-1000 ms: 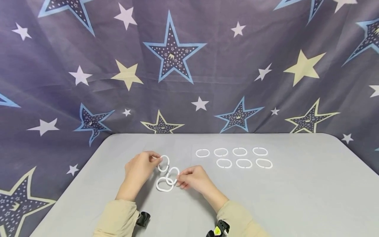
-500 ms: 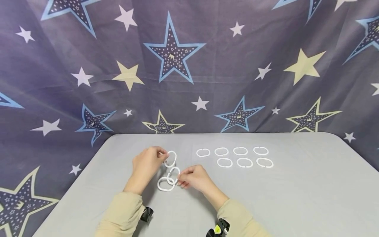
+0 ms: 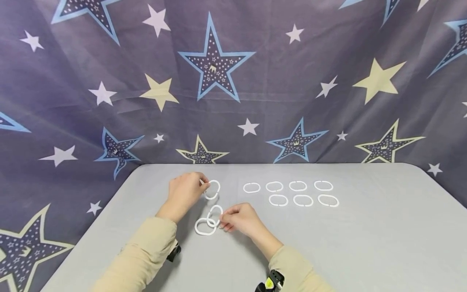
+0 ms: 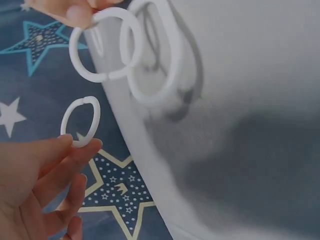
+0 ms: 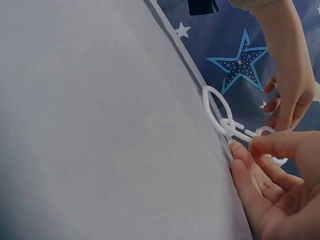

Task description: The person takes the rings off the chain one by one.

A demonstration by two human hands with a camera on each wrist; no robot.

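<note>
In the head view my left hand (image 3: 187, 190) pinches a white plastic split link (image 3: 219, 190) upright, beyond and slightly left of the other hand. The left wrist view shows that link (image 4: 95, 117) between thumb and fingertips, its far end free. My right hand (image 3: 241, 221) pinches a second white link (image 3: 217, 205) at its right side. Through this one loops a third link (image 3: 204, 234), hanging at the lower left. A narrow gap shows in the right hand's link (image 4: 106, 77). The left hand's link stands apart from the joined pair.
Right of centre, loose white split links lie flat in two rows: several in the far row (image 3: 251, 192) and three in the near row (image 3: 278, 206). The grey-covered table (image 3: 365, 243) ends at a star-patterned curtain (image 3: 262, 101).
My left hand has moved forward and to the right with its link, away from the joined pair. The right hand and its two joined links have stayed almost in place.
</note>
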